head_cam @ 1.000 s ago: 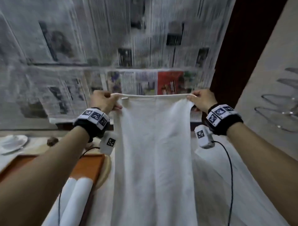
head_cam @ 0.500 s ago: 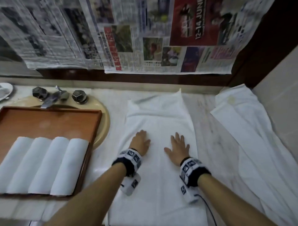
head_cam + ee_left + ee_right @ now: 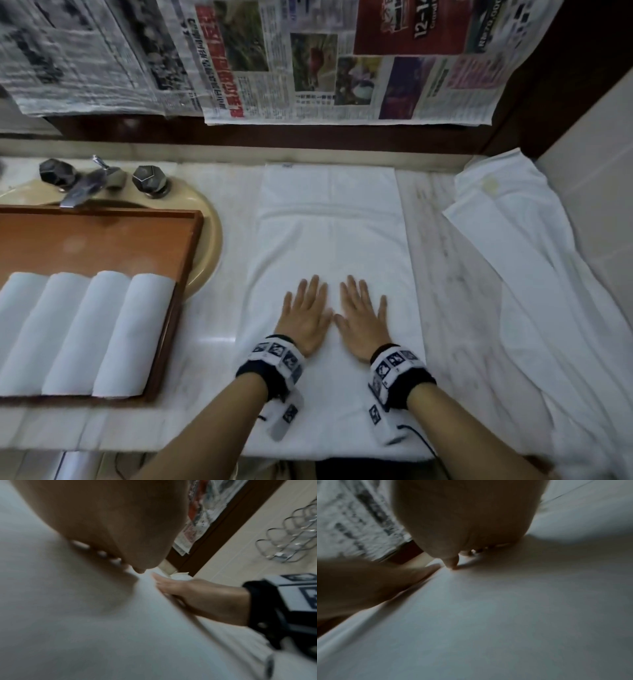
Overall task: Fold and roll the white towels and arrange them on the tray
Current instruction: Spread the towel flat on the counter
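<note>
In both wrist views my palms hide most of the scene, and the leftmost of the rolled towels [image 3: 20,329] on the tray [image 3: 178,308] is cut off by the frame edge. The white towel [image 3: 329,219] lies smooth and long on the surface [image 3: 445,274], between the tray and a loose white cloth [image 3: 534,274]. My left hand [image 3: 305,317] and right hand [image 3: 361,318] lie flat on its near part, side by side, fingers straight and spread, grasping nothing.

Towel [image 3: 329,240] lying flat mid-counter, both hands on its near half. Tray [image 3: 102,236] w/ four rolls [image 3: 78,332] sitting left, over sink [image 3: 209,240]. Cloth pile [image 3: 534,274] lying right.
</note>
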The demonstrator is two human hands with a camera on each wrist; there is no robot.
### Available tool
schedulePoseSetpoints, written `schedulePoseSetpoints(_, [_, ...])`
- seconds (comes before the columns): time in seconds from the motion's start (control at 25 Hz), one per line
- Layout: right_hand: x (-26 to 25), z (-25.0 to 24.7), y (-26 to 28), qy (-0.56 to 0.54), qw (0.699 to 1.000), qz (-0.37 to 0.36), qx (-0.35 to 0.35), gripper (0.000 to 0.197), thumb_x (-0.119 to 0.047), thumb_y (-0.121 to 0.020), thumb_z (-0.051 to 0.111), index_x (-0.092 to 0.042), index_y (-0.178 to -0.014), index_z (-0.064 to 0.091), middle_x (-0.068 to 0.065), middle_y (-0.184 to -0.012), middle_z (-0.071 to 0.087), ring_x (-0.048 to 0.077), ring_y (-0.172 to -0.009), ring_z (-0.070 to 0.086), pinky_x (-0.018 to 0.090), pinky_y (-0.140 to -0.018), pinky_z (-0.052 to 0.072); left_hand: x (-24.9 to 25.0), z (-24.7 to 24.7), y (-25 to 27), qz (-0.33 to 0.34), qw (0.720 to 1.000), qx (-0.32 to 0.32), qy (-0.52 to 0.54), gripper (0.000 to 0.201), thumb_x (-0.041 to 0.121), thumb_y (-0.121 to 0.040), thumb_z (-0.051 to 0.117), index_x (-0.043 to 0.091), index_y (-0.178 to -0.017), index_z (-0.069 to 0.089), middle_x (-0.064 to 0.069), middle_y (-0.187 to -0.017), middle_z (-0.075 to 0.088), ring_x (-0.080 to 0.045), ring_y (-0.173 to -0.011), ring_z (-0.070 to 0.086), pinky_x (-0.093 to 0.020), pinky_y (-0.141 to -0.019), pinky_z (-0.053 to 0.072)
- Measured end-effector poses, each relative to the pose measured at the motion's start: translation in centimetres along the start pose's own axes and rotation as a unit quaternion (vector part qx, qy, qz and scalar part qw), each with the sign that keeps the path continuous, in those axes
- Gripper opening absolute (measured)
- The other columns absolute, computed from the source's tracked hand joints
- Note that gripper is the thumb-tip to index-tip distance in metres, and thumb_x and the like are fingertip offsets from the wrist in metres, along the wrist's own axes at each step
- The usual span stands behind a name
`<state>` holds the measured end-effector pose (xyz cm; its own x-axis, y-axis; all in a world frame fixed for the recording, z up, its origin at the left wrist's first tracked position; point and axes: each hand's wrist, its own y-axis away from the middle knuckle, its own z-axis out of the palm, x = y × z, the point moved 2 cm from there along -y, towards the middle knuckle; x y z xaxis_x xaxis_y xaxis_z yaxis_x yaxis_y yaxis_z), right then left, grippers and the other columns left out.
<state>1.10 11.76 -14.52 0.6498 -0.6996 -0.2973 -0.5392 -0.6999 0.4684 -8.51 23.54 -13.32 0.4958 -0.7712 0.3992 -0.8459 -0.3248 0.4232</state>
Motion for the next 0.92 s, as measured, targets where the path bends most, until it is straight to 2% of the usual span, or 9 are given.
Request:
schedulePoseSetpoints(0.16, [6.1, -1.3, 2.5, -0.073, 0.96, 0.268, 0.032, 0.07, -0.049, -0.101, 0.021, -0.019, -0.152, -0.016, -0.003, -0.156, -0.03, 0.02, -0.145, -0.025, 0.063, -0.112, -0.008, -7.3, -0.9, 2.7, -0.233, 0.97, 0.054, 0.031, 0.066, 0.049, -0.102, 0.014, 0.02, -0.153, -0.017, 0.0, -0.155, -0.032, -0.023, -0.145, -0.026, -0.048, -0.118, -0.014])
schedulePoseSetpoints(0.2, [5.1, -1.4, 3.3, -0.073, 0.959, 0.271, 0.03, 0.071, -0.049, -0.101, 0.021, -0.017, -0.152, -0.016, -0.002, -0.156, -0.03, 0.021, -0.144, -0.026, 0.065, -0.112, -0.009, -6.8, -1.2, 3.2, -0.246, 0.967, 0.049, 0.045, 0.067, 0.047, -0.102, 0.015, 0.018, -0.153, -0.017, -0.002, -0.156, -0.031, -0.024, -0.145, -0.027, -0.05, -0.117, -0.013])
schedulePoseSetpoints(0.32, [-1.8, 2.4, 5.5, -0.002, 1.0, 0.024, 0.006, 0.065, -0.043, -0.101, 0.015, -0.018, -0.151, -0.018, -0.004, -0.155, -0.031, 0.02, -0.144, -0.026, 0.061, -0.112, -0.013, 0.4, 2.3, 5.2, -0.054, 0.997, 0.018, 0.044, 0.062, 0.043, -0.104, 0.014, 0.018, -0.152, -0.017, 0.001, -0.155, -0.031, -0.02, -0.145, -0.026, -0.043, -0.116, -0.016])
schedulePoseSetpoints(0.4, [-2.0, 4.0, 7.0, 0.03, 0.998, -0.05, -0.026, 0.066, -0.048, -0.094, -0.001, -0.02, -0.151, -0.018, -0.008, -0.15, -0.035, 0.018, -0.145, -0.025, 0.06, -0.115, -0.009, 0.7, 3.9, 6.8, -0.011, 1.0, -0.011, 0.019, 0.06, 0.042, -0.104, 0.01, 0.019, -0.153, -0.015, 0.002, -0.157, -0.028, -0.018, -0.146, -0.024, -0.039, -0.116, -0.016])
schedulePoseSetpoints(0.56, [5.4, 2.5, 8.2, 0.003, 0.98, 0.197, 0.013, 0.066, -0.044, -0.102, 0.017, -0.016, -0.151, -0.017, -0.004, -0.156, -0.03, 0.019, -0.145, -0.024, 0.063, -0.112, -0.009, -7.2, 1.7, 8.3, -0.217, 0.974, 0.044, 0.044, 0.063, 0.042, -0.103, 0.013, 0.014, -0.153, -0.012, -0.005, -0.159, -0.024, -0.021, -0.147, -0.021, -0.044, -0.119, -0.012])
schedulePoseSetpoints(0.6, [4.7, 2.5, 8.9, 0.008, 0.98, 0.199, 0.018, 0.066, -0.043, -0.103, 0.018, -0.016, -0.151, -0.017, -0.003, -0.156, -0.03, 0.02, -0.145, -0.024, 0.064, -0.11, -0.01, -6.7, 1.5, 8.6, -0.216, 0.973, 0.046, 0.059, 0.063, 0.04, -0.104, 0.016, 0.011, -0.154, -0.011, -0.007, -0.159, -0.024, -0.023, -0.147, -0.02, -0.044, -0.119, -0.011])
schedulePoseSetpoints(0.76, [-3.3, 6.7, 10.6, 0.033, 0.999, -0.039, 0.001, 0.065, -0.04, -0.101, 0.02, -0.022, -0.152, -0.017, -0.008, -0.152, -0.033, 0.017, -0.144, -0.026, 0.058, -0.114, -0.012, 2.3, 6.2, 9.8, 0.017, 0.996, -0.012, 0.092, 0.059, 0.041, -0.104, 0.011, 0.015, -0.153, -0.011, -0.001, -0.16, -0.02, -0.016, -0.147, -0.019, -0.036, -0.117, -0.014])
schedulePoseSetpoints(0.84, [-1.2, 7.3, 10.9, 0.042, 0.999, -0.001, 0.012, 0.063, -0.044, -0.097, 0.006, -0.022, -0.152, -0.015, -0.009, -0.151, -0.034, 0.016, -0.145, -0.024, 0.056, -0.115, -0.011, 0.2, 6.5, 10.6, 0.012, 0.999, 0.003, 0.036, 0.068, 0.052, -0.095, -0.001, 0.017, -0.153, -0.011, 0.002, -0.158, -0.023, -0.014, -0.147, -0.018, -0.033, -0.115, -0.017])
schedulePoseSetpoints(0.92, [3.0, 6.6, 11.5, 0.02, 0.991, 0.124, 0.037, 0.063, -0.046, -0.099, 0.006, -0.021, -0.153, -0.014, -0.008, -0.151, -0.035, 0.017, -0.145, -0.024, 0.058, -0.115, -0.009, -4.6, 5.5, 11.6, -0.075, 0.997, 0.034, -0.008, 0.073, 0.055, -0.091, -0.004, 0.017, -0.153, -0.014, 0.003, -0.155, -0.028, -0.016, -0.147, -0.02, -0.036, -0.115, -0.017])
